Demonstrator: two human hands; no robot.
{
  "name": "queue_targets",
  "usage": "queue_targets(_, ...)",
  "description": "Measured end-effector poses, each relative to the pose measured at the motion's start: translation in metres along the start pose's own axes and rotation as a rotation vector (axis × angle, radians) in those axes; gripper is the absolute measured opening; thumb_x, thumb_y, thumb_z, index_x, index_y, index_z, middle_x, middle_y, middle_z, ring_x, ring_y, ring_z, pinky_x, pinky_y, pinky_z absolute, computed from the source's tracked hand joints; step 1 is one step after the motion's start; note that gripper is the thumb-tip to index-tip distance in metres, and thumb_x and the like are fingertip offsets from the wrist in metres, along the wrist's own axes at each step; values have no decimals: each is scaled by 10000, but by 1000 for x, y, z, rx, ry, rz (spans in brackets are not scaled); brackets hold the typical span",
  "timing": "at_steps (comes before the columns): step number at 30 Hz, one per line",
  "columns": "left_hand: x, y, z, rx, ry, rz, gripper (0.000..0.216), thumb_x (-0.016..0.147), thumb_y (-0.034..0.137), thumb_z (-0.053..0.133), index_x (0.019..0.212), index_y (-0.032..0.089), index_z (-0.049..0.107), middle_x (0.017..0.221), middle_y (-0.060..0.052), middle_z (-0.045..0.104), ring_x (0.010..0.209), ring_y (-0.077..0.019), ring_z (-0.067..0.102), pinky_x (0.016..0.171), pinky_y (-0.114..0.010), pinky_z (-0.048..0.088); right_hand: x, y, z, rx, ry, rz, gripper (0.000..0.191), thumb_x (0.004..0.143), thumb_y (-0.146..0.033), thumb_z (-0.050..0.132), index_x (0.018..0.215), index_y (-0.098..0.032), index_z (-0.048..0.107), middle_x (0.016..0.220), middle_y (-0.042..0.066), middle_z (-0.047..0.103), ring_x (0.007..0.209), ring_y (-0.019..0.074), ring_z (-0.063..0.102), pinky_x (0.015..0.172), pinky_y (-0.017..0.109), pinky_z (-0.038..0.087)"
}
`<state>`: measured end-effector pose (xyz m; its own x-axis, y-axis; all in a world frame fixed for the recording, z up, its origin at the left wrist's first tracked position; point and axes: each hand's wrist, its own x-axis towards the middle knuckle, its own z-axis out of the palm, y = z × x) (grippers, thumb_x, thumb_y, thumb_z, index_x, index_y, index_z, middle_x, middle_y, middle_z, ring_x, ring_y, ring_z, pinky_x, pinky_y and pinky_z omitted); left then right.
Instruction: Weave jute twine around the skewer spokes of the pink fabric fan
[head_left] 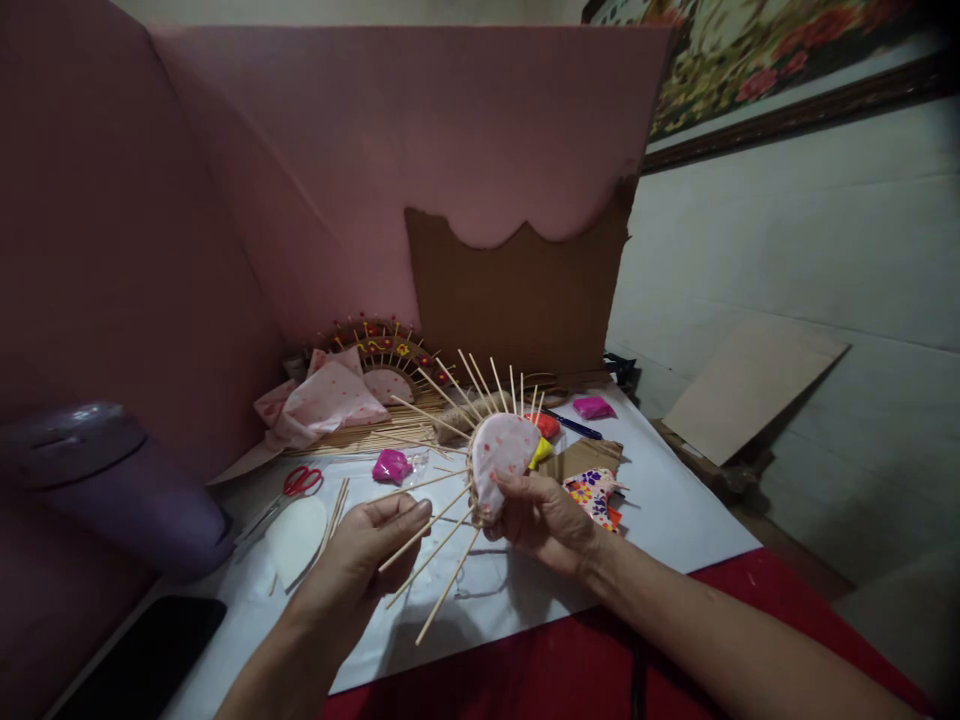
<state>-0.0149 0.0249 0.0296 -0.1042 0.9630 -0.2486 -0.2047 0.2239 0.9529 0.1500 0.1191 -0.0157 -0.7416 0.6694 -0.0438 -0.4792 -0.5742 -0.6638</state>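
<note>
My right hand (541, 516) grips the lower edge of a pink half-round piece (501, 450) with several wooden skewers (442, 548) fanning out around its rim. It is held up above the white sheet (660, 500). My left hand (375, 553) is just left of it, fingers curled, thumb and fingertips closing on one of the lower skewers. A loose bunch of skewers (334, 510) lies under the left hand beside a white half-round cut-out (295, 536).
A finished fan with red and yellow beads (382, 350) leans at the back beside pink cloth (322, 402). Red scissors (300, 482), pink clay packets (391, 465), a blue pen (574, 425), flowered fabric (592, 493), a purple bottle (112, 490) and a black phone (142, 660) surround the work.
</note>
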Motion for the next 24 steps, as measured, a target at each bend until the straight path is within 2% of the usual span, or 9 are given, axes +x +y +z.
queue_targets(2,-3,4,0,-119,-55,-45,257,656,364,673,615,133,567,399,107,229,373,-19,126,358,-150,109,1,-3,-1,-9,9,-16,139,697,-217,645,751,-94,612,637,47,642,545,117,558,514,244,394)
queue_targets(6,-6,5,0,-222,-54,-35,210,645,304,690,670,106,625,442,88,274,387,-10,155,367,-139,152,3,-7,0,33,55,-30,143,668,-206,668,759,-114,607,637,32,645,562,119,565,517,239,385)
queue_targets(11,-3,3,-3,-276,-76,-4,179,661,272,672,701,98,652,441,77,295,385,-10,164,365,-143,141,6,-9,-1,98,75,-56,126,654,-190,669,742,-126,605,622,26,649,564,116,565,510,231,375)
queue_targets(15,-5,4,-4,-228,-49,57,200,640,302,686,656,105,658,408,79,293,373,-8,177,367,-147,138,9,-9,-5,130,93,-73,131,659,-209,675,729,-134,593,615,18,643,558,114,562,493,221,364)
queue_targets(17,-7,5,-4,-148,28,108,225,615,325,710,639,104,670,381,81,298,370,-10,201,367,-147,147,10,-9,-7,122,107,-69,139,668,-220,671,747,-135,594,628,22,647,577,120,574,501,222,374)
queue_targets(19,-11,6,-1,-12,163,198,220,589,325,735,618,112,683,380,56,398,375,-18,274,364,-145,202,10,-9,-8,84,121,-56,145,681,-239,662,748,-129,595,644,35,654,602,134,593,517,231,388)
queue_targets(22,-18,6,4,274,404,447,152,569,292,751,630,158,712,563,-15,644,497,-90,506,460,-177,392,10,-9,-8,-3,141,-32,156,690,-263,648,732,-121,599,634,43,657,591,147,610,515,240,395)
queue_targets(24,-21,6,6,410,503,601,128,574,284,745,661,194,723,664,-18,699,598,-147,589,540,-213,461,9,-9,-6,-41,144,-28,154,682,-259,646,723,-117,604,622,42,656,573,149,611,502,239,392)
